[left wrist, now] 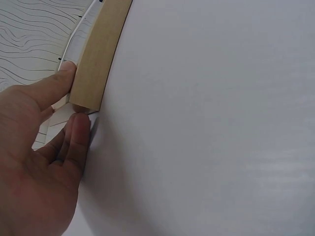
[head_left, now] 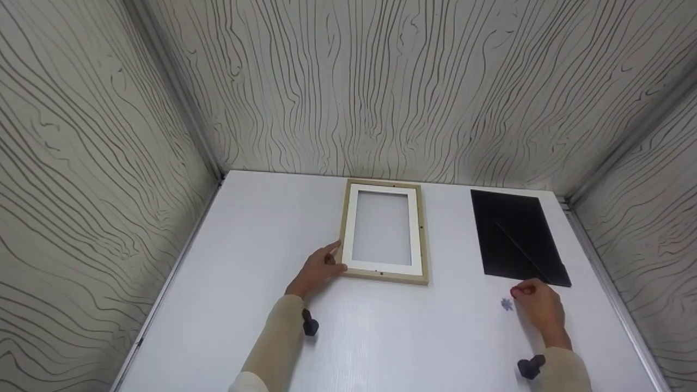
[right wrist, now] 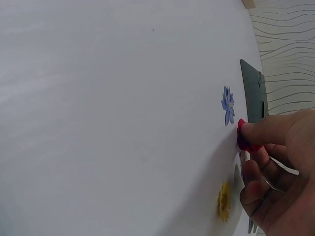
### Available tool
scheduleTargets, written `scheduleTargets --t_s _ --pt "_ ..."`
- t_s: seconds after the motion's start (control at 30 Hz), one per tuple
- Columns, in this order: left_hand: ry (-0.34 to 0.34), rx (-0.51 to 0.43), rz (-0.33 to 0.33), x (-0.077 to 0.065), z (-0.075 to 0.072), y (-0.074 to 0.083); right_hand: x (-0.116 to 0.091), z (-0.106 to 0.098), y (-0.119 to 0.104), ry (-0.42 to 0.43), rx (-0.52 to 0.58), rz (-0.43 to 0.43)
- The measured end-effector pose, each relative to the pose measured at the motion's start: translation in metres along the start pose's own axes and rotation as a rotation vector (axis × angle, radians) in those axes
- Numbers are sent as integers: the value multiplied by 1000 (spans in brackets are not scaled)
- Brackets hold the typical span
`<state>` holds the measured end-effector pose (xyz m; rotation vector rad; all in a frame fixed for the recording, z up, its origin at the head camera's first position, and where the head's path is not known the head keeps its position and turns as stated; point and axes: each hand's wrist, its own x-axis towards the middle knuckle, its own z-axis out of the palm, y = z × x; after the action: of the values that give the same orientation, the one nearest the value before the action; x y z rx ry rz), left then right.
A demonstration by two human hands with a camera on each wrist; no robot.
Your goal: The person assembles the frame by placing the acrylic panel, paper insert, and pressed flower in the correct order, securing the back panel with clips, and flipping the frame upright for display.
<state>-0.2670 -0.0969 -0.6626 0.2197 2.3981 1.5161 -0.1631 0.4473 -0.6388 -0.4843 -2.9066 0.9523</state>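
Note:
A light wooden picture frame point(head_left: 424, 239) with a white mat point(head_left: 415, 234) lies back side up on the white table. My left hand point(head_left: 318, 268) grips its lower left corner, also seen in the left wrist view with thumb and fingers about the wooden corner point(left wrist: 96, 69). My right hand point(head_left: 542, 307) pinches a small red flower point(right wrist: 243, 137) between thumb and fingers, just above the table. Beside it lies a flat blue flower point(right wrist: 228, 105). A yellow flower point(right wrist: 224, 202) lies below the right fingers in the right wrist view.
The black frame back point(head_left: 512, 234) with a narrow stand leg lies at the table's right, just beyond my right hand. Wood-grain patterned panels point(head_left: 337, 87) enclose the table point(head_left: 245, 228) at the back and both sides.

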Motion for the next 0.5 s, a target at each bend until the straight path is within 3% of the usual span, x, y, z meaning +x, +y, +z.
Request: scheduleTargets --t_s 0.5 --pt "0 24 9 2 0 1 -4 -8 -7 -37 120 58"
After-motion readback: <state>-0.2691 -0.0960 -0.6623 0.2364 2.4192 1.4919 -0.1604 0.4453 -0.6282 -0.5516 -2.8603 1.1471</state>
